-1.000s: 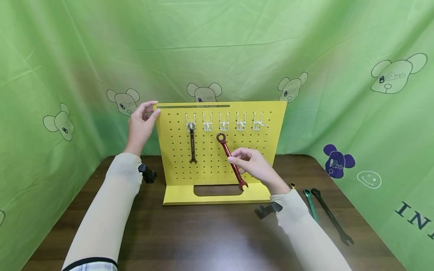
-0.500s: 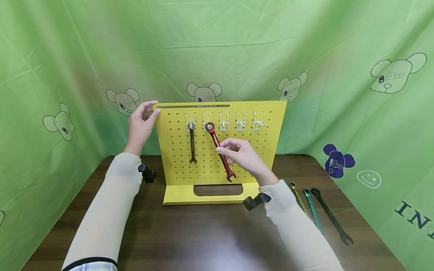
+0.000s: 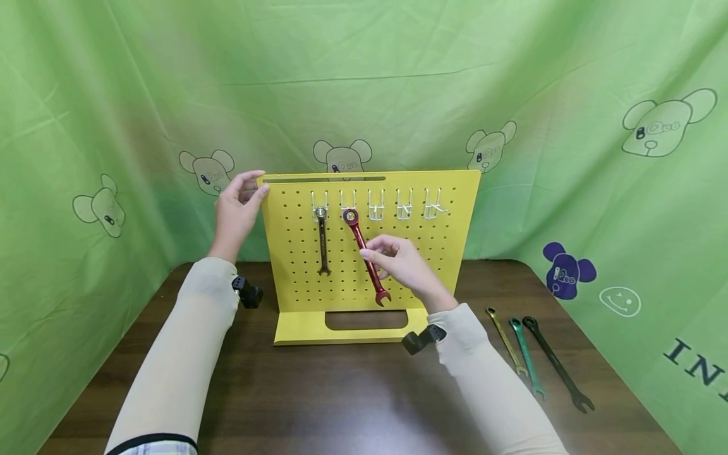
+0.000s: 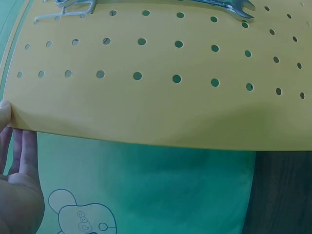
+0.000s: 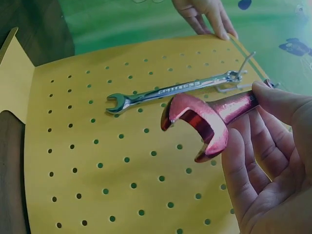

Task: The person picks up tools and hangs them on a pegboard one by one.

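Note:
The right hand (image 3: pixel 402 262) pinches a red wrench (image 3: pixel 366 256) between thumb and fingers at mid-handle, its ring end up over the second hook from the left and its open end tilted down to the right. In the right wrist view the red jaw end (image 5: pixel 200 122) is close to the camera. The left hand (image 3: pixel 236 212) grips the top left corner of the yellow pegboard (image 3: pixel 296 253), thumb in front. A silver wrench (image 3: pixel 323 243) hangs from the leftmost hook. Whether the red ring is on its hook, I cannot tell.
Three more hooks, among them the rightmost hook (image 3: pixel 433 207), line the board's upper right. On the brown table (image 3: pixel 318 392), a gold wrench (image 3: pixel 506 341), a green wrench (image 3: pixel 527 357) and a black wrench (image 3: pixel 554 360) lie at the right. Green cloth (image 3: pixel 364 76) hangs behind.
My right hand has carried the red wrench up and left, from below the middle hook to the second hook. The left hand stays on the board's corner.

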Demonstrator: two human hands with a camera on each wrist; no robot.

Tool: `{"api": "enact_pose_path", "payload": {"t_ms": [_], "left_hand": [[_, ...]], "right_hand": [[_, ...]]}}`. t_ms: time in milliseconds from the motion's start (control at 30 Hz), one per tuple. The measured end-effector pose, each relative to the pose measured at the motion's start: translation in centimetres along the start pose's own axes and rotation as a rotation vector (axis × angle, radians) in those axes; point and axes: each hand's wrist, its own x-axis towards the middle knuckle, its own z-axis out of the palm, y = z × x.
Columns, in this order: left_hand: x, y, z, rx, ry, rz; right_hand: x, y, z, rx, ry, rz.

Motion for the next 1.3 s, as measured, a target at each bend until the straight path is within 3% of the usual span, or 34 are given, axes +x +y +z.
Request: {"api": "enact_pose_path", "payload": {"t_ms": [667,1300], "left_hand": [[0.0,-0.1,0.0,-0.002,0.001,0.001],[-0.1,0.0,0.1,-0.012,0.005,0.004]], "right_hand": [[2.1,1.5,2.2,0.056,0.027,0.12],[2.1,1.9,2.0,0.073,0.024,0.121]]}}
